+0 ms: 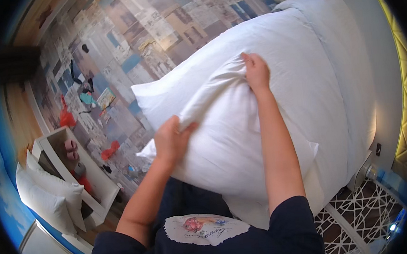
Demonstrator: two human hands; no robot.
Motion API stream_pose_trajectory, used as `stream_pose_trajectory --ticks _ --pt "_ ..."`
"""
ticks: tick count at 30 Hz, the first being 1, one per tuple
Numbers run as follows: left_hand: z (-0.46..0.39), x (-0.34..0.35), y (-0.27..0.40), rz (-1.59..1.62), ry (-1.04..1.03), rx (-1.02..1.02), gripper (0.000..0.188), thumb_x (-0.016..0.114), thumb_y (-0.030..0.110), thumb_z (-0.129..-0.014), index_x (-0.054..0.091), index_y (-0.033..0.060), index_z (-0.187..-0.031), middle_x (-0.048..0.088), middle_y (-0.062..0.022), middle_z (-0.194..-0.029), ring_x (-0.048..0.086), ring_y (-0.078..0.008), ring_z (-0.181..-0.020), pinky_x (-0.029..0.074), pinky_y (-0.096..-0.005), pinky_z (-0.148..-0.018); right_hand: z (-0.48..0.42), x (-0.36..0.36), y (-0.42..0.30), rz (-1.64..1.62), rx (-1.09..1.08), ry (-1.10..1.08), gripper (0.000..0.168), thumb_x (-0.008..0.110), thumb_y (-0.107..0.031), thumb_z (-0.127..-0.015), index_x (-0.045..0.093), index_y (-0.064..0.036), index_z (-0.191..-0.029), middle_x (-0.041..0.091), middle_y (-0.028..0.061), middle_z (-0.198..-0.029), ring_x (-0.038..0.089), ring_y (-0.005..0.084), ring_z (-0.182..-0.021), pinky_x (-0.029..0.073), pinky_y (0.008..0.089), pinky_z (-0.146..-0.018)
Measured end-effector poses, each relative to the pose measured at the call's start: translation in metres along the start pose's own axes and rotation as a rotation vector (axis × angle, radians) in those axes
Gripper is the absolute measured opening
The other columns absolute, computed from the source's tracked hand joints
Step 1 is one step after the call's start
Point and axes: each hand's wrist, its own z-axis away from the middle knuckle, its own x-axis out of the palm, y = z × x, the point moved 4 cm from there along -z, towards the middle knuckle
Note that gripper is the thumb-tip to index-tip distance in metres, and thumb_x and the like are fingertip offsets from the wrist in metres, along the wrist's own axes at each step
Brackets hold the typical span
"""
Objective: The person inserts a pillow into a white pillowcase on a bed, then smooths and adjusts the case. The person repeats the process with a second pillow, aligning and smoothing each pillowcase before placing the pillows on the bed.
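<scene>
A white pillow in a white pillowcase (222,132) lies before me at the near side of the bed. My left hand (172,138) grips the case's edge at the left, thumb towards the fabric. Farther up and to the right, my right hand (257,72) pinches the same edge, and the cloth between both hands is drawn into a long fold. Beneath and beyond the pillow spreads a smooth white duvet (302,62). One pointed corner of the pillowcase shows at the right, below my right forearm. The fingertips of both hands are partly hidden by cloth.
At the left, two white pillows (48,200) lean on a white shelf unit (57,156) holding pink slippers (71,150). Red plastic bags (67,116) and small litter lie on the patterned floor (110,34). A white lattice screen (361,215) stands at the lower right.
</scene>
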Motion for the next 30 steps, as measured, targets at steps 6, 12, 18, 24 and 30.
stream_pose_trajectory --ticks 6,12,18,24,30 --pt "0.010 0.060 -0.056 -0.179 0.208 0.285 0.051 0.060 0.024 -0.085 0.047 0.0117 -0.133 0.039 -0.0198 -0.140 0.030 -0.0452 -0.130 0.023 -0.0581 -0.102 0.059 -0.002 -0.041 0.134 -0.036 -0.176 0.040 0.057 -0.040 -0.087 0.058 -0.016 -0.119 0.052 0.0078 -0.127 0.042 0.0258 -0.123 0.018 0.0615 -0.102" --pt "0.050 0.116 -0.002 -0.434 -0.004 0.399 0.067 0.054 0.050 -0.084 0.036 0.0223 -0.142 0.008 -0.0217 -0.152 0.000 -0.0508 -0.137 0.003 -0.0706 -0.100 0.187 -0.026 -0.049 0.356 0.004 -0.265 0.072 0.060 -0.055 -0.079 0.036 -0.025 -0.141 0.026 0.0118 -0.149 0.016 0.0325 -0.140 0.006 0.0589 -0.109" --pt "0.034 0.144 0.007 -0.559 -0.089 0.376 0.058 0.045 0.052 -0.089 0.037 0.0283 -0.141 0.006 -0.0222 -0.152 -0.006 -0.0510 -0.136 -0.005 -0.0733 -0.097 0.247 -0.099 0.072 0.687 0.368 -0.147 0.077 0.050 -0.064 -0.081 0.031 -0.024 -0.145 0.021 0.0080 -0.153 0.011 0.0306 -0.142 0.002 0.0547 -0.111" --pt "0.020 0.137 0.021 -0.545 -0.151 0.340 0.059 0.047 0.048 -0.090 0.034 0.0246 -0.143 0.008 -0.0238 -0.152 -0.004 -0.0508 -0.137 0.002 -0.0708 -0.101 0.283 -0.158 0.132 0.784 0.702 0.004 0.070 0.048 -0.057 -0.086 0.031 -0.022 -0.144 0.018 0.0079 -0.153 0.009 0.0316 -0.142 -0.001 0.0601 -0.109" --pt "0.120 0.126 0.012 -0.454 -0.316 0.703 0.066 0.057 0.050 -0.083 0.038 0.0240 -0.141 0.008 -0.0229 -0.152 0.003 -0.0486 -0.138 0.004 -0.0670 -0.104 0.346 -0.108 0.001 0.458 0.435 0.047 0.062 0.051 -0.050 -0.087 0.038 -0.023 -0.141 0.021 0.0122 -0.152 0.013 0.0397 -0.140 0.001 0.0653 -0.105"
